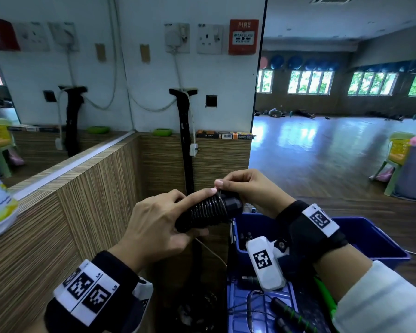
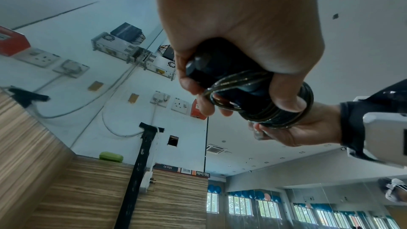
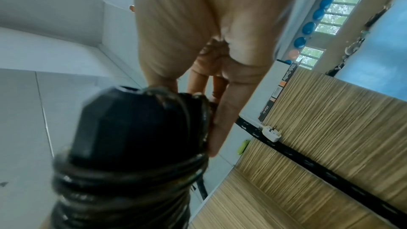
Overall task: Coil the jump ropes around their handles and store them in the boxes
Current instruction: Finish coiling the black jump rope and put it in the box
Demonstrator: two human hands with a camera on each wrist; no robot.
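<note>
Two hands work close together at chest height: the left hand [image 1: 154, 222] grips the black handles [image 1: 203, 213], forefinger pressing the coiled rope [image 1: 208, 207], while the right hand [image 1: 247, 188] pinches the last turn. If that pinch slips, I'd expect the springy coils to unwind. Nearest, a blue box [image 1: 262, 311] holds a loose rope and green-striped handles; beyond it, the blue bin [image 1: 370, 236] holds dark items I can't identify.

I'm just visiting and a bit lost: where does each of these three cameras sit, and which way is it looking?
Head: on the head, looking forward and down at left hand, right hand, blue box.
Left wrist: under the left palm, looking up at the coiled jump rope and wall.
Right wrist: along the right fingers at the rope's handle.
Shared: all show the rope.
</note>
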